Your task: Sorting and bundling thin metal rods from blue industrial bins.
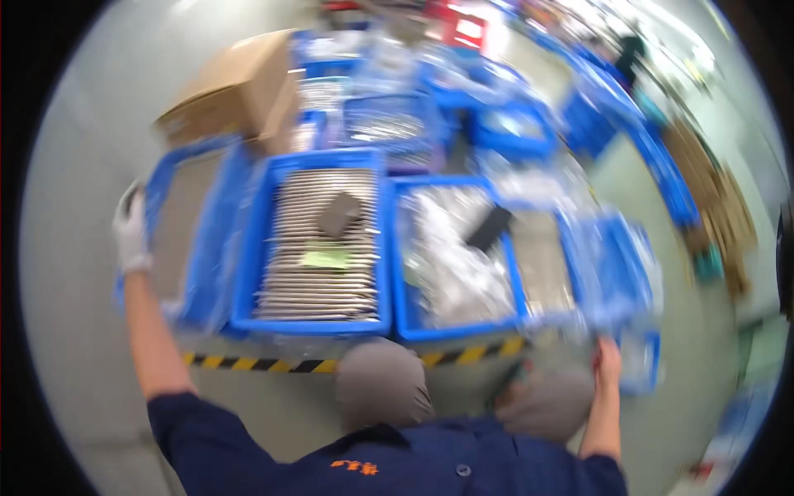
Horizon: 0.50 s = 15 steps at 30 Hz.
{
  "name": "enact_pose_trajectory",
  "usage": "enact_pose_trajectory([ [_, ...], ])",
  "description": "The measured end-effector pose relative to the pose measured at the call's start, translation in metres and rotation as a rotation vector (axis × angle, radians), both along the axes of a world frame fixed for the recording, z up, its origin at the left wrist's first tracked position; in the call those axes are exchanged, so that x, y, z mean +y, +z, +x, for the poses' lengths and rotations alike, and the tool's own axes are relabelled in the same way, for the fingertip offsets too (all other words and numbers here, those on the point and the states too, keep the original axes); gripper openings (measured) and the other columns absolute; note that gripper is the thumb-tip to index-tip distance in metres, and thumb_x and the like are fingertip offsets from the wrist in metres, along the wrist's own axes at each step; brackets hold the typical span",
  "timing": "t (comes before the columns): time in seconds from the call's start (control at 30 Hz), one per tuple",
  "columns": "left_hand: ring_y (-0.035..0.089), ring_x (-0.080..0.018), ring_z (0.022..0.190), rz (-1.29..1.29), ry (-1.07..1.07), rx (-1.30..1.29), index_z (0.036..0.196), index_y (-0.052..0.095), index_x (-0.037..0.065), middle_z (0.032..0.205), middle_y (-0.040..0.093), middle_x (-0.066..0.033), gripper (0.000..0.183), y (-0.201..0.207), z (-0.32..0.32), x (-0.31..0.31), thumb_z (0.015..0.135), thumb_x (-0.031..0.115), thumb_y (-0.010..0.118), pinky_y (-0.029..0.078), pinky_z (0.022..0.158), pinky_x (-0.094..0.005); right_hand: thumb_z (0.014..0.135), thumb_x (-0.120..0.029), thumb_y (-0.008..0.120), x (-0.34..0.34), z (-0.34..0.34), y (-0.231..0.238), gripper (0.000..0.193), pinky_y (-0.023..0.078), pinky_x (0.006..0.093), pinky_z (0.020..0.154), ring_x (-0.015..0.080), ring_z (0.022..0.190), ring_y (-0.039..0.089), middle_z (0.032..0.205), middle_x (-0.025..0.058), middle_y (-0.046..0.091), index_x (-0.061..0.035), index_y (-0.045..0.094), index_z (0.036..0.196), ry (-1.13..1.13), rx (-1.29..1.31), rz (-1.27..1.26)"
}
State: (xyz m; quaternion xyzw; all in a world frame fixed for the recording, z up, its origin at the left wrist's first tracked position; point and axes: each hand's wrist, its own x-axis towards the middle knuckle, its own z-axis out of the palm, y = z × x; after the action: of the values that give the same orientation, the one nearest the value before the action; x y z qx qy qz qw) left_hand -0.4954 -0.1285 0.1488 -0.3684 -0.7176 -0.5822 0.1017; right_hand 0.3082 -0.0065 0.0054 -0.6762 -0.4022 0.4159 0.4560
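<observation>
My left hand (132,234), in a white glove, is at the outer left side of a blue bin (217,248) holding a flat grey-brown stack. Its fingers look curled, with a dark patch between them; blur hides what they hold. My right hand (608,361) is low on the right, closed, with a small red patch at the fingers. It is beside a small blue bin (652,364) and clear plastic film. Between my arms stands a blue bin (385,273) filled with a row of thin metallic plates (322,285). A dark grey block (338,215) and a yellow-green note (326,259) lie on them.
Another blue bin (399,306) holds crumpled clear plastic (455,273) and a black object (489,229). A cardboard box (227,87) stands at the back left. More blue bins are behind. Black-and-yellow tape (310,365) runs along the near side, close to my knees (382,384).
</observation>
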Motion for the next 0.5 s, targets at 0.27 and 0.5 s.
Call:
enact_pose_trajectory([
  [0.27,0.054,-0.0236,0.090,-0.313,-0.788,0.501,0.092,0.056,-0.001,0.095,0.056,-0.0139,0.019,0.024,0.287,0.091,0.074,0.002,0.053,0.040,0.081,-0.0305,0.080,-0.009,0.043,-0.014,0.003,0.009,0.015,0.037,0.0196,0.048,0.0068,0.051,0.045,0.058,-0.0012,0.047,-0.0045,0.055,0.086,-0.091,0.159,0.027],
  [0.5,0.055,-0.0288,0.084,-0.308,-1.302,0.510,0.090,0.058,0.004,0.092,0.057,-0.0135,0.021,-0.014,0.427,0.126,0.069,0.005,0.057,0.044,0.074,-0.0322,0.082,-0.010,0.042,-0.030,0.002,0.017,0.017,0.040,0.0205,0.056,0.0074,0.059,0.048,0.063,-0.0010,0.049,-0.0041,0.053,0.093,-0.014,0.382,-0.024],
])
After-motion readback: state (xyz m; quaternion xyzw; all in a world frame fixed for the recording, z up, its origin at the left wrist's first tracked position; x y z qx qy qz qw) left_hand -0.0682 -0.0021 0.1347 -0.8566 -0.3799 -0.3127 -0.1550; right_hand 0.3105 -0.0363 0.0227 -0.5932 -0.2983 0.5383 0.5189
